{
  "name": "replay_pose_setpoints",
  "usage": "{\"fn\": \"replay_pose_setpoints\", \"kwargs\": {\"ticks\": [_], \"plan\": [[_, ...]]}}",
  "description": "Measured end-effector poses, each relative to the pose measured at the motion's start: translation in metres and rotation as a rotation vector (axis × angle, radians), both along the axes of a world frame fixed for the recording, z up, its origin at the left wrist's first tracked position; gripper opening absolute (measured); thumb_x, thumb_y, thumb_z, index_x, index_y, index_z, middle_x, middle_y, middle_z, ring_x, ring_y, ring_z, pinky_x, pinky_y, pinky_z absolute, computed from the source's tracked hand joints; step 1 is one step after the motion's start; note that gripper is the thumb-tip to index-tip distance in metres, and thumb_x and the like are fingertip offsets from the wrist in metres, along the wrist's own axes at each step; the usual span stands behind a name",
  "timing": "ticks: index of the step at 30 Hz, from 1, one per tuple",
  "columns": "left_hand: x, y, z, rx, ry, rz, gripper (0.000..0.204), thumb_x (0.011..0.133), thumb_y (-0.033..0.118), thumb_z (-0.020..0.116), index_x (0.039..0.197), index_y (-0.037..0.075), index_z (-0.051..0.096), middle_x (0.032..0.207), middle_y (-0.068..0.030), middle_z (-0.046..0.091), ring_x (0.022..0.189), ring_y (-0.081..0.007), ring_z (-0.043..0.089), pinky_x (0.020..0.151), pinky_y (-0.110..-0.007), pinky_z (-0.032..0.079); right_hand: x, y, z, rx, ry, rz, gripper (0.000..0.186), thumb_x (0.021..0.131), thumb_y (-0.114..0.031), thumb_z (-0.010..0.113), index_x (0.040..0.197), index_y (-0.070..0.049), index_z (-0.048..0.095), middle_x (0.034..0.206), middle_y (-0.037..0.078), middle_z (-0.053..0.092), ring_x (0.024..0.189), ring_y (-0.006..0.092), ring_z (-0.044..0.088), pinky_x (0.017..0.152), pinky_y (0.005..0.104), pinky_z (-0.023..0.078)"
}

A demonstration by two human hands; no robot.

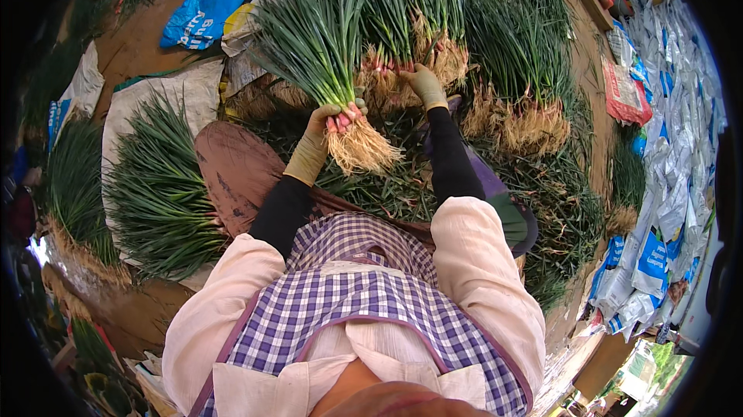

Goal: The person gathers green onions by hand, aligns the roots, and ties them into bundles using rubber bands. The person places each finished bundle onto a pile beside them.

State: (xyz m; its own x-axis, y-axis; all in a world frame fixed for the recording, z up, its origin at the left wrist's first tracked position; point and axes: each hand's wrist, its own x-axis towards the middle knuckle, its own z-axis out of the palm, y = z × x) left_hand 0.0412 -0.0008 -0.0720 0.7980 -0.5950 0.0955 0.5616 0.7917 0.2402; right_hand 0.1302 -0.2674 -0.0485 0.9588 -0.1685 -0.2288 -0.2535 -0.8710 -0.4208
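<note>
My left hand [316, 138], in a pale yellowish glove, is closed round a bunch of green onions [331, 76] just above the reddish bulbs. Its pale roots hang toward me and its green leaves fan out away from me. My right hand [424, 85], gloved the same way, reaches to the bulb end of a pile of green onions [387, 61] lying in front of me. Its fingers are at the pink bulbs; whether they grip any is hidden. More green onions [518, 68] with thick pale roots lie to the right of that hand.
Loose trimmed leaves [379, 192] cover the ground between my legs. At my left, a bundle of green onions [162, 185] rests on a whitish sack [124, 119]. A blue bag [213, 6] lies at the far left. Silvery plastic sacking [665, 161] lines the right side.
</note>
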Motion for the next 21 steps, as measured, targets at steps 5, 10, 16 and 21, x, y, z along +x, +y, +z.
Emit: {"fn": "replay_pose_setpoints", "kwargs": {"ticks": [5, 10, 16, 21], "plan": [[0.009, 0.000, -0.004, -0.064, -0.040, -0.041, 0.052, 0.077, 0.011, 0.058, 0.124, -0.007, 0.046, 0.124, -0.0225, 0.052, 0.117, -0.0343, 0.049, 0.102, -0.048, 0.039, -0.012, 0.007, 0.018, 0.112, 0.024, -0.027, 0.041, 0.087, -0.033, 0.054, 0.109, 0.001, 0.054, 0.097, 0.023, 0.063, 0.091, 0.0359, 0.061, 0.081, 0.0436, 0.046], [-0.002, -0.014, 0.033, 0.028, -0.021, -0.007, 0.047, 0.077, 0.015, 0.055, 0.116, -0.009, 0.053, 0.122, -0.0254, 0.052, 0.113, -0.0320, 0.054, 0.098, -0.039, 0.043, -0.073, 0.041, 0.076, -0.028, -0.050, 0.114, 0.024, 0.094, -0.033, 0.045, 0.096, -0.010, 0.048, 0.066, 0.009, 0.059, 0.055, 0.0270, 0.059, 0.052, 0.0410, 0.047], [-0.008, -0.007, 0.026, 0.354, 0.049, -0.077, 0.024, 0.074, 0.010, 0.057, 0.085, -0.010, 0.064, 0.075, -0.0147, 0.067, 0.057, -0.0160, 0.062, 0.058, -0.025, 0.055, -0.136, 0.062, 0.018, -0.053, 0.004, 0.549, 0.032, 0.088, -0.027, 0.054, 0.111, -0.006, 0.053, 0.083, 0.012, 0.064, 0.068, 0.0258, 0.062, 0.062, 0.0404, 0.049], [-0.007, -0.015, 0.022, 0.240, 0.029, -0.059, 0.027, 0.072, 0.008, 0.056, 0.090, -0.012, 0.062, 0.082, -0.0183, 0.066, 0.065, -0.0200, 0.063, 0.066, -0.029, 0.054, -0.104, 0.007, -0.013, 0.715, 0.229, 0.430, 0.042, 0.089, -0.032, 0.057, 0.120, -0.003, 0.055, 0.096, 0.008, 0.064, 0.082, 0.0113, 0.059, 0.074, 0.0258, 0.048]]}}
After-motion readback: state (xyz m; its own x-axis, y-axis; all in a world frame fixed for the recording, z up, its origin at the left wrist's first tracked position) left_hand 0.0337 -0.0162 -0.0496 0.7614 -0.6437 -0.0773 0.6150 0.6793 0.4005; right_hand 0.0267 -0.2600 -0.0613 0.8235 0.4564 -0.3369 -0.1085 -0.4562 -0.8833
